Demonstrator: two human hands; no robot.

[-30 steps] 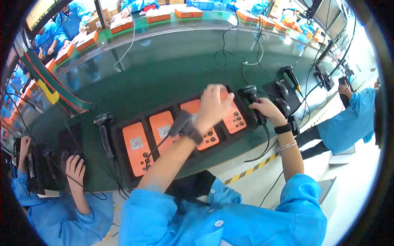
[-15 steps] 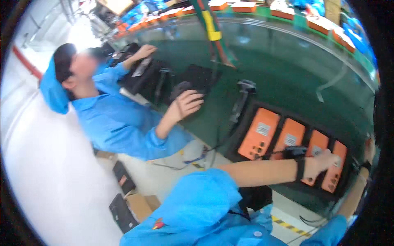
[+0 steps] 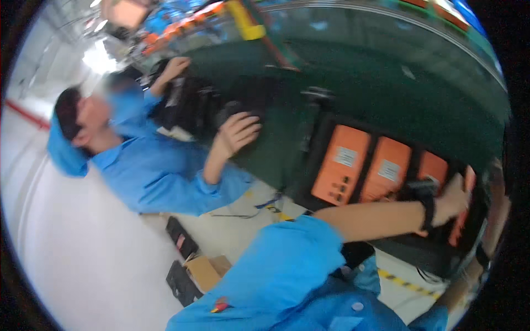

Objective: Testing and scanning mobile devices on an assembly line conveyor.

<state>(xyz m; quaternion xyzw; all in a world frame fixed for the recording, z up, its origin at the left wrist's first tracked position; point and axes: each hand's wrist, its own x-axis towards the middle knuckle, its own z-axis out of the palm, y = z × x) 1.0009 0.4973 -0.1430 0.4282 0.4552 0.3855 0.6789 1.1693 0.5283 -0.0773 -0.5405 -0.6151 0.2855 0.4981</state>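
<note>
Several orange phones lie back up in a row in a black foam tray (image 3: pixel 303 185). The left phone (image 3: pixel 342 164), second phone (image 3: pixel 386 168) and third phone (image 3: pixel 432 166) show pale labels; dark round camera spots are plain on the left one. My left hand (image 3: pixel 454 203), banded in black at the wrist, is closed at the rightmost phone (image 3: pixel 464 212), which appears as a narrow strip beside the fingers. My right hand (image 3: pixel 498 182) is at the picture's right rim near the tray's far right corner, blurred; its fingers cannot be made out.
A dark green bench (image 3: pixel 364 83) runs behind the tray. To the left a co-worker in blue (image 3: pixel 160 165) has one hand (image 3: pixel 237 132) on a dark object. Open boxes (image 3: pixel 201 273) stand on the floor. A black clamp-like piece (image 3: pixel 317 96) lies behind the tray.
The view has shifted, and the tray sits slightly differently in it. My left hand has moved rightward along the tray to the rightmost phone, which now looks narrower. The co-worker is nearly unchanged.
</note>
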